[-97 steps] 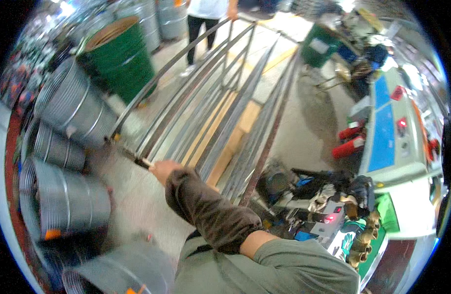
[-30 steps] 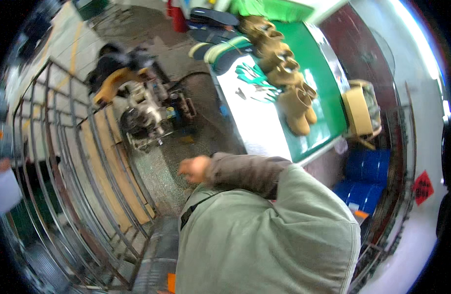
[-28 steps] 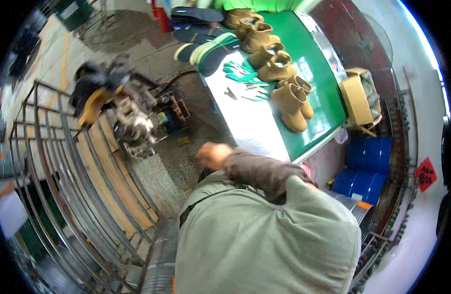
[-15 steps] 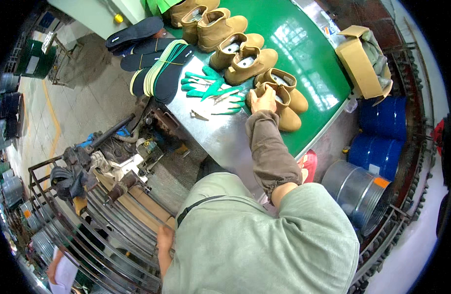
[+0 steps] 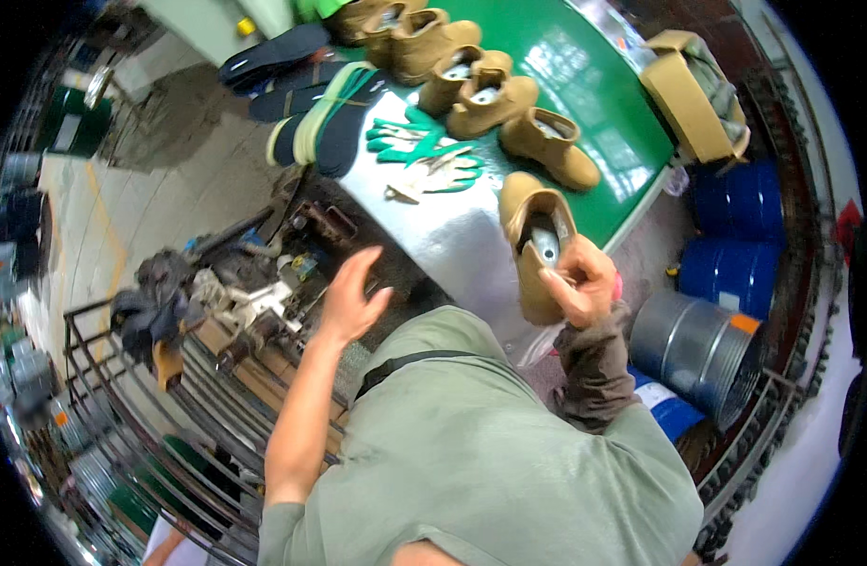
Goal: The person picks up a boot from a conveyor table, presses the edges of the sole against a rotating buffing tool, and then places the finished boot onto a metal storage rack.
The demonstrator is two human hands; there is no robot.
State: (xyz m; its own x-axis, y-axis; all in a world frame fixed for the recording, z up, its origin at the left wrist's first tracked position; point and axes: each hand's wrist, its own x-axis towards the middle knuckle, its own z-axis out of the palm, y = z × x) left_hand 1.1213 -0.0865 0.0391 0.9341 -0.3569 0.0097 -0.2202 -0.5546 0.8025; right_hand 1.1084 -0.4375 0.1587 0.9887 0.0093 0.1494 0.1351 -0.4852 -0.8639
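In my right hand [image 5: 589,278] is a tan ankle boot [image 5: 524,203], lifted off the table with its opening toward me. A grey metal piece with a round hole [image 5: 544,243] shows inside it. My left hand [image 5: 353,300] hangs in the air to the left of the boot, fingers apart and holding nothing. Another tan boot [image 5: 552,148] stands on the near end of the green tabletop [image 5: 614,179], with several more in a row behind it. White and green work gloves [image 5: 424,153] lie on the bare metal part of the table.
Dark insoles [image 5: 344,127], some bundled with a band, lie at the table's left edge. An open cardboard box [image 5: 683,104] stands at the far right. Blue drums [image 5: 730,274] and a silver drum [image 5: 697,349] are on the right. A metal rack [image 5: 183,415] and machinery fill the lower left.
My right hand has picked the nearest boot up off the table and brought it toward me. My left hand has risen from beside the rack to in front of my body.
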